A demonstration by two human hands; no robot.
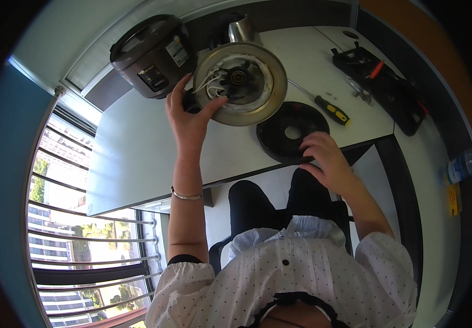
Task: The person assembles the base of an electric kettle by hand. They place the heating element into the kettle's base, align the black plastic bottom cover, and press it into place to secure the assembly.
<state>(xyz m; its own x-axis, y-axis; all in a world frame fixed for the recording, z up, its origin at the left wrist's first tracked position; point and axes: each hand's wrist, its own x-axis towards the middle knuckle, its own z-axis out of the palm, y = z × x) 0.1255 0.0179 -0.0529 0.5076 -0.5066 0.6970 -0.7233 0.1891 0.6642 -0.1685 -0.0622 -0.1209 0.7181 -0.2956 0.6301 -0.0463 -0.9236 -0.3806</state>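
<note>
My left hand (187, 123) is closed on the near left rim of an electric kettle body (278, 90), its thumb reaching over the underside. That underside faces me, exposing white wires (215, 82), a round central connector (238, 77) and a pale ring. Part of a black handle shows beside my left palm. Close to the table's front edge lies a black round base cover (276, 128) with a hole in its middle. My right hand (328, 163) has curled fingers on its near right edge, thumb below. Right of the cover rests a black and yellow screwdriver (332, 110), its shaft pointing toward the kettle.
A brown rice cooker (151, 60) stands at the back left, beside a shiny metal vessel (243, 30). An open black tool case (400, 98) lies at the right, with small metal pieces (360, 94) by it. Farther right are a plastic bottle (462, 167) and a yellow item (454, 199).
</note>
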